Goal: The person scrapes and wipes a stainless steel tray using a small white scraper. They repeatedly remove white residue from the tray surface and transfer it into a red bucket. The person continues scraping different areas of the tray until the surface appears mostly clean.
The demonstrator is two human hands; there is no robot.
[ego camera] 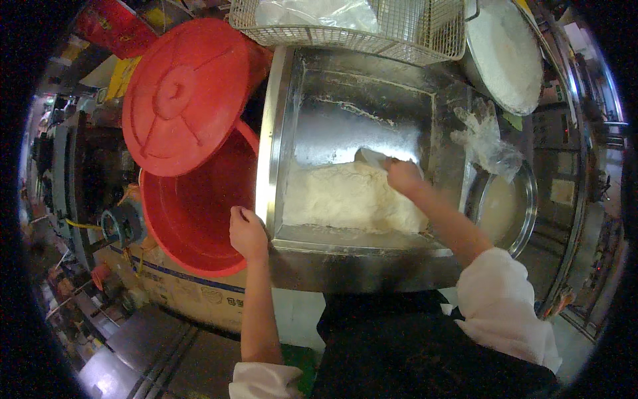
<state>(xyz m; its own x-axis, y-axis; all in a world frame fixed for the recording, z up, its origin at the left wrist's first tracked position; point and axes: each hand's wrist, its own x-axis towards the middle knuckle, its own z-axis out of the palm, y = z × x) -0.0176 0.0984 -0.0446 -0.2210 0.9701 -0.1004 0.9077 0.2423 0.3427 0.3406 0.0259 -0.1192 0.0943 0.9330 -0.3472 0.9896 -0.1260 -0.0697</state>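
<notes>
My right hand [404,177] grips a flat, pale tool that looks like a dough scraper [373,158]. Its blade touches or hovers at the far edge of a cream-coloured mass of flour or dough [344,199]. That mass covers the near part of a rectangular stainless-steel basin [271,149]. At the basin's near left corner is my left hand [248,233], fingers curled, over the side of a large red plastic tub [199,219]. Whether it grips a rim there I cannot tell. A red lid [187,99] lies tilted across the tub's far side.
A wire basket [349,37] holding a clear plastic bag [316,15] stands beyond the basin. At right are a container of white powder [508,60], a crumpled plastic bag [486,137] and a round metal bowl [531,209]. A cardboard box [199,294] sits lower left.
</notes>
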